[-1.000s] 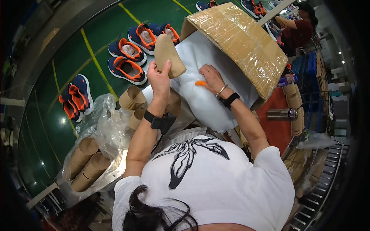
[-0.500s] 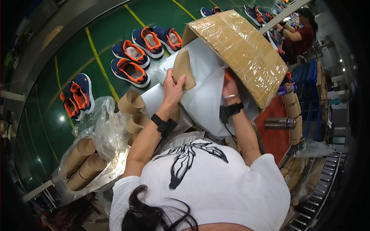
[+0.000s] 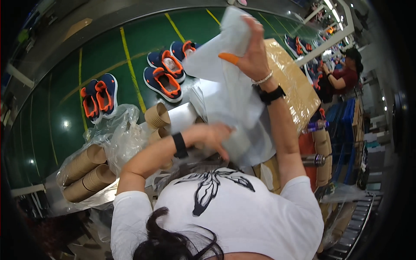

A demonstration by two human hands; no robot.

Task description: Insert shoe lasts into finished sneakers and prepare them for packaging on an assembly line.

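Observation:
My right hand [image 3: 252,54], with an orange cover on its thumb, is raised in front and closed on sheets of white wrapping paper [image 3: 212,58]. The paper hangs down and spreads over the work surface below. My left hand [image 3: 212,135] is low, near the lower part of the paper, and smeared by motion. Beside its fingers shows a blurred greyish patch [image 3: 237,143] that I cannot make out; whether it is held is unclear. Nested tan cardboard inserts [image 3: 157,115] stand left of the paper.
Navy and orange sneakers [image 3: 164,84] stand on the green belt [image 3: 130,65]. A plastic bag [image 3: 121,130] surrounds more stacked cardboard inserts [image 3: 89,182]. At the right are a taped carton [image 3: 299,82], a flask [image 3: 314,160] and a roller track [image 3: 357,221]. Another person [image 3: 346,71] works farther off.
My right hand has come out from beside the carton and lifted the white paper. My left hand has dropped toward me; the curved tan cardboard piece it held is no longer clearly visible.

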